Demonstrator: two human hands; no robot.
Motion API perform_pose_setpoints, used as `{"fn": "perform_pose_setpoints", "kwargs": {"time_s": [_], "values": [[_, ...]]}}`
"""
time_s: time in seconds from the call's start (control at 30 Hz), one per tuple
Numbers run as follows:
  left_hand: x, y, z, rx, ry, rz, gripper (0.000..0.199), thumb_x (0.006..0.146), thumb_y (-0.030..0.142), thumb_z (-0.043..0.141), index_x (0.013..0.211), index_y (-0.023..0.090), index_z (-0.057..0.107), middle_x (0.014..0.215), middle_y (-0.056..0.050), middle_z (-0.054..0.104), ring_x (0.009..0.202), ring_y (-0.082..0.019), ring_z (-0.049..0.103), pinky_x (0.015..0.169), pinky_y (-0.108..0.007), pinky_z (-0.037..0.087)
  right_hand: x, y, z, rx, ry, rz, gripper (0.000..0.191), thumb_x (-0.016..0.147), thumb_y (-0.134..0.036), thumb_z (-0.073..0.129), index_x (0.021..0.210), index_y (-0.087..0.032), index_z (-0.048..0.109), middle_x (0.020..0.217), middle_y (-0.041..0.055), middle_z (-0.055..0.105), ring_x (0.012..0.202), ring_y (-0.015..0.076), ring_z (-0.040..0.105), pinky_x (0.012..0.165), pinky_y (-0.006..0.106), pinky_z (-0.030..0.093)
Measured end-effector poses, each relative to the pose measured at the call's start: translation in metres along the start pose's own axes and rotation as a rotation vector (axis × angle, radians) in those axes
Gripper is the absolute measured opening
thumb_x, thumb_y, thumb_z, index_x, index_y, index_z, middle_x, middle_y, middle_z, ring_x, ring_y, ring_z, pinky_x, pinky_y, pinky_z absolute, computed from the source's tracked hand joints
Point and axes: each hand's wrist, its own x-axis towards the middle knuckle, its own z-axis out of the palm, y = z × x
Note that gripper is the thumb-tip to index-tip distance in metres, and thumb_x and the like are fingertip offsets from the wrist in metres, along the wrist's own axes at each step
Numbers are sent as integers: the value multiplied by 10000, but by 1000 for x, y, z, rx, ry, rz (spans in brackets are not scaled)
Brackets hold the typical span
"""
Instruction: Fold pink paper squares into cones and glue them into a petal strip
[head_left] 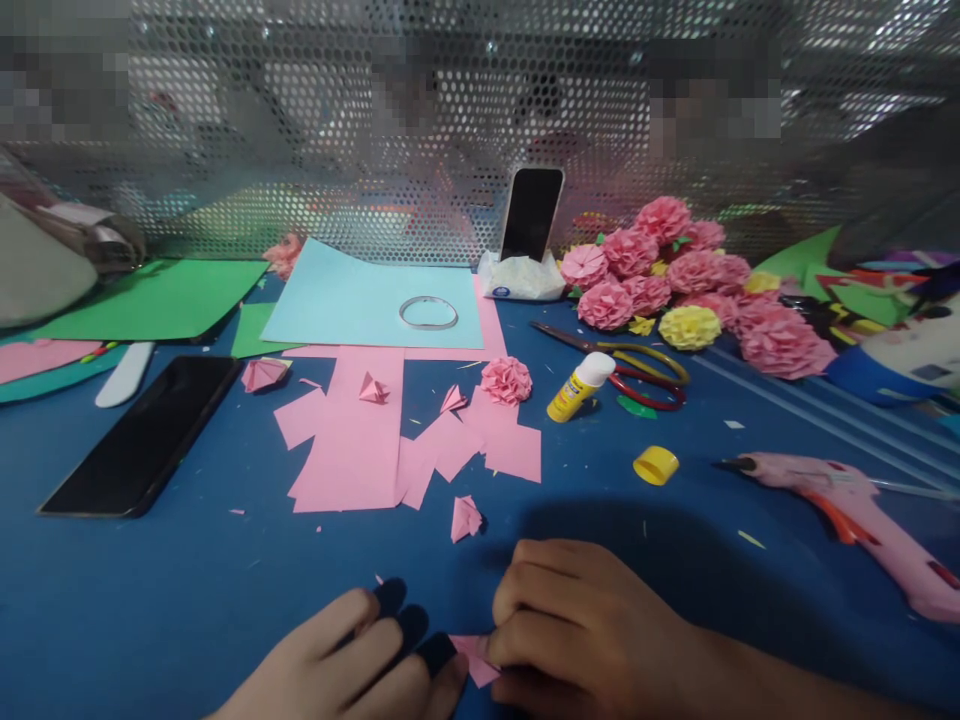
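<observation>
A small piece of folded pink paper (474,660) lies low in the head view, between my two hands. My right hand (577,625) is closed, its fingertips pinching the paper's right side against the table. On the other side, my left hand (360,660) has its fingers curled, and its nearest fingertips hold the paper's left edge; part of this hand is cut off by the frame. Just beyond sits a small folded pink piece (466,518). Farther off are a ruffled pink paper flower (506,381) and cut pink paper sheets (360,440).
An uncapped glue stick (574,393), its yellow cap (656,465), scissors (645,375) and a pink glue gun (832,490) lie to the right. Paper flowers (667,265) are heaped behind. A phone (142,435) lies left; another phone (531,212) stands against the perforated metal panel (315,190).
</observation>
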Motion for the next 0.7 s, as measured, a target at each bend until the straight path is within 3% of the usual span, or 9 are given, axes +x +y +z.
{"fn": "perform_pose_setpoints", "kwargs": {"time_s": [0.17, 0.33, 0.43, 0.57, 0.7], "values": [[4, -1, -1, -10, 18, -9, 400, 1038, 31, 346, 975, 185, 709, 592, 66, 477, 527, -111, 443, 686, -279, 410, -2, 1, 3, -31, 22, -3, 285, 1048, -318, 470, 858, -183, 634, 811, -9, 683, 742, 132, 528, 785, 287, 394], [4, -2, -4, 16, -7, 11, 244, 1017, 80, 463, 1000, 174, 688, 630, 69, 483, 535, -87, 460, 727, -248, 445, -1, 3, 4, -26, 13, -2, 290, 1051, -366, 449, 911, -174, 615, 863, 6, 686, 784, 137, 551, 768, 278, 404], [5, -2, -5, 7, -7, 7, 268, 1020, 79, 447, 1001, 175, 697, 627, 67, 491, 526, -90, 466, 714, -255, 463, 0, 2, 2, 29, 9, 38, 294, 1051, -385, 440, 949, -178, 623, 894, 18, 691, 818, 140, 573, 801, 278, 416], [6, -1, -4, -6, 6, -3, 378, 1015, 8, 385, 977, 181, 719, 603, 68, 504, 520, -103, 466, 710, -274, 465, 1, 4, -3, 142, -30, 64, 177, 1000, -342, 565, 1005, -181, 638, 922, 20, 693, 836, 140, 587, 808, 272, 430], [3, 0, -4, -19, -23, 4, 348, 1021, 21, 412, 1010, 191, 715, 703, 63, 595, 586, -100, 524, 751, -285, 468, 3, 9, -6, 235, -98, 72, 128, 949, -286, 651, 1021, -181, 648, 928, 8, 688, 848, 120, 596, 772, 237, 435]]}}
